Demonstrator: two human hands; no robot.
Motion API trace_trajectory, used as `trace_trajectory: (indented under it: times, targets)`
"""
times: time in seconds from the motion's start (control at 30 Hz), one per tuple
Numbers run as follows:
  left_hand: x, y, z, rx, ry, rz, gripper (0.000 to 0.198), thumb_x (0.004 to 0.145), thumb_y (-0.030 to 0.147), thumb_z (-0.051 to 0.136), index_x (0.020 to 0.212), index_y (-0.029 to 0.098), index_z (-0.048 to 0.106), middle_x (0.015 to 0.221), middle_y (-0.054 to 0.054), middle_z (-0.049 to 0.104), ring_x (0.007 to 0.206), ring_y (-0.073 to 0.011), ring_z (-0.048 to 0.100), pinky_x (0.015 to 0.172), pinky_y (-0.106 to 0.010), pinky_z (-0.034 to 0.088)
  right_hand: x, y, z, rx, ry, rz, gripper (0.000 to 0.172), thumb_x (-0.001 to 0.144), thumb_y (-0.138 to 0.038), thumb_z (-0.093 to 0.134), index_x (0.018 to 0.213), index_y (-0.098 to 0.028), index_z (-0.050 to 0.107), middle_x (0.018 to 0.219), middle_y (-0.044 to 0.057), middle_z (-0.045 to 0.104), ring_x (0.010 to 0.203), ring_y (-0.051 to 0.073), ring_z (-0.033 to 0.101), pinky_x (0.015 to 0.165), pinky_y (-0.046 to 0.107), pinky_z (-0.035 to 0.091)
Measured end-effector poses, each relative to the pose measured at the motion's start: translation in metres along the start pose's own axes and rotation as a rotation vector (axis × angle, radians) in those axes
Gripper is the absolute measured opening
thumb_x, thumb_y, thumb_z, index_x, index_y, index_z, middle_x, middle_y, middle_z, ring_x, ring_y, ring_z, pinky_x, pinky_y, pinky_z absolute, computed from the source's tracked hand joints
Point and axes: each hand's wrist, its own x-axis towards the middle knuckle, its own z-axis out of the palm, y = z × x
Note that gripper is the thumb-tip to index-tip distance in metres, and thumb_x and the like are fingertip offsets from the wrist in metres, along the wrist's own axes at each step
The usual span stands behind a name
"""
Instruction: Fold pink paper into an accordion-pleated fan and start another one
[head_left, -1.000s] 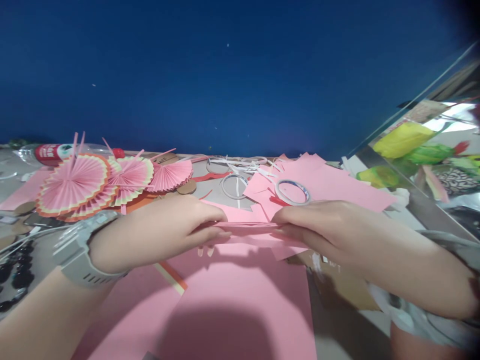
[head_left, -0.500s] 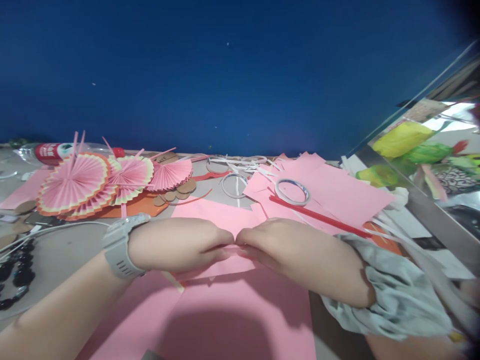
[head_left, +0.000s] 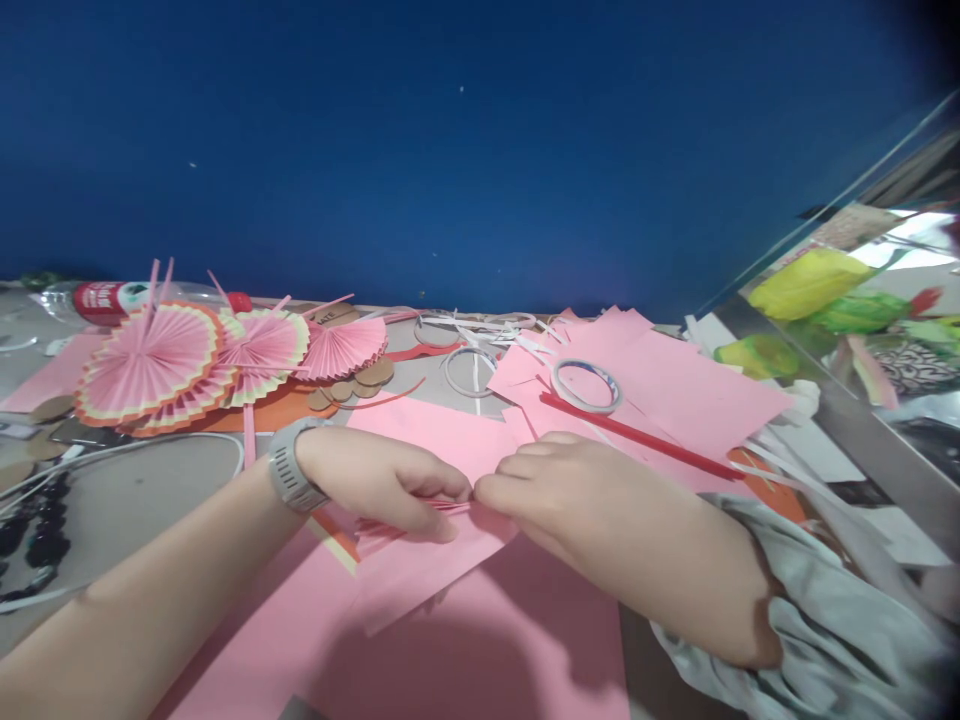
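My left hand (head_left: 394, 480), with a grey watch at the wrist, pinches the pleated part of a pink paper sheet (head_left: 427, 567) between thumb and fingers. Right beside it, my right hand (head_left: 540, 490) is closed on the same sheet, its fingertips nearly touching the left ones. Narrow folds show under my left hand; the rest of the sheet slants down toward me, flat. Beneath it lies a larger pink sheet (head_left: 480, 660), partly shaded. A strip with orange and cream edges (head_left: 337, 540) pokes out below my left wrist.
Round pleated paper fans (head_left: 150, 365) lie at the left, before a plastic bottle (head_left: 101, 300). Tape rolls (head_left: 585, 386) and a red strip (head_left: 637, 435) rest near stacked pink paper (head_left: 660, 375). Black beads (head_left: 45, 540) are at far left; a blue panel (head_left: 450, 150) stands behind.
The sheet's unfolded part has swung down toward me and now shows more fully. My left hand has turned so its thumb and the pleats show; my right forearm has shifted slightly right and down.
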Motion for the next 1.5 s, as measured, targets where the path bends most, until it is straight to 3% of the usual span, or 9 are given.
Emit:
trace_trajectory:
  times: [0.2, 0.33, 0.5, 0.67, 0.9, 1.1, 1.23, 1.5]
  targets:
    - [-0.012, 0.018, 0.008, 0.315, 0.237, -0.122, 0.018, 0.088, 0.021, 0.035, 0.096, 0.02, 0.052, 0.072, 0.002, 0.054, 0.061, -0.0114, 0.048, 0.055, -0.021, 0.036, -0.004, 0.001, 0.003, -0.121, -0.002, 0.11, 0.018, 0.076, -0.004, 0.049, 0.074, -0.022, 0.052, 0.06, -0.004, 0.056, 0.055, 0.015, 0.049, 0.053, 0.027, 0.025]
    - [-0.018, 0.024, 0.01, 0.456, 0.337, -0.231, 0.019, 0.089, 0.022, 0.031, 0.083, 0.02, 0.049, 0.073, 0.001, 0.056, 0.06, -0.0125, 0.049, 0.052, -0.022, 0.034, -0.006, 0.002, 0.003, -0.195, -0.059, 0.221, 0.013, 0.08, -0.012, 0.045, 0.077, -0.024, 0.049, 0.054, -0.004, 0.053, 0.047, 0.016, 0.044, 0.046, 0.028, 0.015]
    - [-0.021, 0.028, 0.008, 0.366, 0.213, -0.174, 0.022, 0.091, 0.022, 0.028, 0.083, 0.02, 0.048, 0.074, 0.001, 0.055, 0.063, -0.0112, 0.05, 0.056, -0.02, 0.036, -0.005, 0.002, -0.006, -0.044, -0.172, 0.233, 0.013, 0.087, -0.022, 0.039, 0.08, -0.024, 0.051, 0.058, -0.003, 0.056, 0.049, 0.013, 0.048, 0.046, 0.025, 0.02]
    - [-0.016, 0.028, 0.008, 0.388, 0.168, -0.147, 0.026, 0.093, 0.035, 0.033, 0.085, 0.018, 0.051, 0.064, 0.003, 0.049, 0.055, -0.0105, 0.045, 0.05, -0.02, 0.034, 0.0, 0.004, -0.006, 0.07, -0.26, 0.178, 0.024, 0.093, -0.035, 0.034, 0.083, -0.024, 0.054, 0.063, -0.001, 0.06, 0.051, 0.012, 0.051, 0.046, 0.023, 0.022]
    - [-0.008, 0.021, 0.007, 0.206, 0.104, -0.03, 0.031, 0.092, 0.038, 0.037, 0.093, 0.014, 0.057, 0.066, 0.002, 0.053, 0.056, -0.0096, 0.046, 0.052, -0.018, 0.037, -0.001, -0.001, -0.002, -0.026, -0.212, 0.131, 0.016, 0.089, -0.023, 0.039, 0.084, -0.026, 0.054, 0.06, -0.003, 0.059, 0.048, 0.012, 0.048, 0.044, 0.024, 0.016]
    - [-0.002, 0.004, -0.002, -0.012, 0.025, 0.085, 0.023, 0.092, 0.023, 0.038, 0.098, 0.015, 0.059, 0.083, 0.002, 0.055, 0.079, -0.0087, 0.049, 0.073, -0.015, 0.039, -0.003, -0.007, 0.002, -0.092, -0.161, 0.074, 0.017, 0.081, -0.01, 0.046, 0.08, -0.025, 0.055, 0.056, -0.005, 0.056, 0.046, 0.012, 0.044, 0.044, 0.026, 0.014]
    - [0.005, -0.004, -0.002, -0.124, -0.068, 0.127, 0.018, 0.091, 0.021, 0.042, 0.084, 0.014, 0.057, 0.069, 0.004, 0.043, 0.065, -0.007, 0.04, 0.061, -0.014, 0.036, -0.004, -0.012, 0.006, -0.089, -0.154, 0.102, 0.019, 0.077, -0.009, 0.051, 0.078, -0.027, 0.057, 0.058, -0.004, 0.058, 0.049, 0.015, 0.05, 0.046, 0.027, 0.018]
    - [0.013, -0.015, 0.001, -0.222, -0.054, 0.097, 0.023, 0.089, 0.034, 0.047, 0.078, 0.015, 0.049, 0.06, 0.006, 0.032, 0.052, -0.0062, 0.028, 0.045, -0.018, 0.026, -0.005, -0.014, 0.016, -0.093, -0.035, 0.087, 0.026, 0.073, 0.001, 0.05, 0.082, -0.021, 0.06, 0.078, 0.0, 0.067, 0.068, 0.019, 0.062, 0.065, 0.033, 0.04]
